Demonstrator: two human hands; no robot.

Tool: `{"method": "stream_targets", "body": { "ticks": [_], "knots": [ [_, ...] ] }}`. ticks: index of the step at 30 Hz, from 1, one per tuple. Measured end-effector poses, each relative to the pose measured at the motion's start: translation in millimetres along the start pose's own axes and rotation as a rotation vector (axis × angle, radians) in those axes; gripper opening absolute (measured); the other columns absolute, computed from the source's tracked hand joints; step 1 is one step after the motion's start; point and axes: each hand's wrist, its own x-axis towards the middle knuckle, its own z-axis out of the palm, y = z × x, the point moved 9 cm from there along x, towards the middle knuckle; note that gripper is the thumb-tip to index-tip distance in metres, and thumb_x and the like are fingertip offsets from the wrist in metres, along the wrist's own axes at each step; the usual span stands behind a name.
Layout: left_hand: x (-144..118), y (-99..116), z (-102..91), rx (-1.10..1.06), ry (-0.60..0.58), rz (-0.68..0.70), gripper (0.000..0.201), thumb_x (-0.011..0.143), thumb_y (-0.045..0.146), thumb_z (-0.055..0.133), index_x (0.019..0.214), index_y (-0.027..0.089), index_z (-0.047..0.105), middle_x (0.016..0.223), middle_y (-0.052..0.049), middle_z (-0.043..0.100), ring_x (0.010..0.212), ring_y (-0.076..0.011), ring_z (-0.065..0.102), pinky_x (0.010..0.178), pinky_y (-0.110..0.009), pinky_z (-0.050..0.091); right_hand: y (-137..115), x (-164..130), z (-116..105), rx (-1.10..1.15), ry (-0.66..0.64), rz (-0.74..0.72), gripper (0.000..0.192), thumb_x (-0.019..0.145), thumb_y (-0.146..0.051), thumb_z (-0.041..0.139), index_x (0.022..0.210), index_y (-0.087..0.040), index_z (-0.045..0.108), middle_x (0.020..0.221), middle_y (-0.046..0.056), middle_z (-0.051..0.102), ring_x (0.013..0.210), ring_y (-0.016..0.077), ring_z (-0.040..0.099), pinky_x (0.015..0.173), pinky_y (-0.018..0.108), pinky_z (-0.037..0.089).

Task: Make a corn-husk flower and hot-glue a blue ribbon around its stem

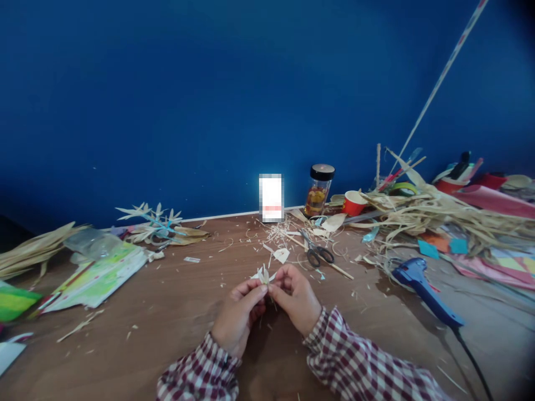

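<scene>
Just below the middle of the frame, the left hand point(239, 314) and the right hand point(296, 298) met fingertip to fingertip, each grip pinched narrow on a small pale straw flower point(263, 275) held just above the bench point(175, 312). The flower's petals stuck up above the fingers.

Open bench lay to the lower left of the hands, marked only by loose shavings. Just above and to the right of the hands lay black-handled scissors point(318, 254) across a thin stick point(321, 259), near a cut paper scrap point(281, 254). At the right, a blue glue gun point(426, 289) lay well apart from the right hand, its cord running off the lower right edge. A heap of straw strips point(443, 217) crowded the upper right, beside a red cup point(353, 203) and a jar point(318, 190) near the blue wall. At the left edge sat coloured paper sheets point(96, 275) and finished straw flowers point(154, 220).
</scene>
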Motion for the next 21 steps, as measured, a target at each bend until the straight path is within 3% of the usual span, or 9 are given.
{"method": "stream_targets", "body": {
  "ticks": [6, 11, 14, 21],
  "knots": [
    [1, 8, -5.5, -0.106, 0.031, -0.010, 0.013, 0.061, 0.015, 0.069, 0.071, 0.015, 0.062, 0.054, 0.004, 0.056, 0.045, -0.0035, 0.049, 0.042, -0.012, 0.040, -7, -3, 4, -0.056, -0.022, -0.026, 0.014, 0.073, -0.030, 0.054, 0.079, -0.017, 0.052, 0.061, -0.003, 0.052, 0.049, 0.0079, 0.043, 0.045, 0.019, 0.034],
    [4, 9, -4.5, -0.169, -0.017, -0.026, 0.012, 0.062, 0.012, 0.068, 0.073, 0.015, 0.063, 0.056, 0.004, 0.055, 0.044, -0.0026, 0.047, 0.040, -0.011, 0.039, -5, -2, 1, -0.095, -0.007, -0.022, 0.022, 0.078, -0.035, 0.047, 0.082, -0.017, 0.058, 0.061, -0.002, 0.050, 0.045, 0.0067, 0.038, 0.040, 0.019, 0.029],
    [2, 4, -2.5, -0.182, -0.027, -0.050, 0.011, 0.061, 0.012, 0.068, 0.071, 0.014, 0.063, 0.053, 0.004, 0.055, 0.043, -0.0027, 0.047, 0.040, -0.011, 0.039, -7, -3, 6, -0.112, -0.056, -0.045, 0.025, 0.078, -0.037, 0.048, 0.078, -0.015, 0.059, 0.053, -0.004, 0.045, 0.045, 0.0065, 0.036, 0.041, 0.019, 0.028],
    [0, 1, 1.4, -0.146, -0.022, -0.053, 0.012, 0.058, 0.012, 0.071, 0.067, 0.013, 0.063, 0.056, 0.002, 0.059, 0.045, -0.0036, 0.050, 0.042, -0.012, 0.041, -10, -4, 14, -0.125, -0.131, -0.066, 0.024, 0.074, -0.035, 0.055, 0.071, -0.012, 0.058, 0.059, -0.001, 0.052, 0.052, 0.0088, 0.042, 0.050, 0.021, 0.034]
  ]
}}
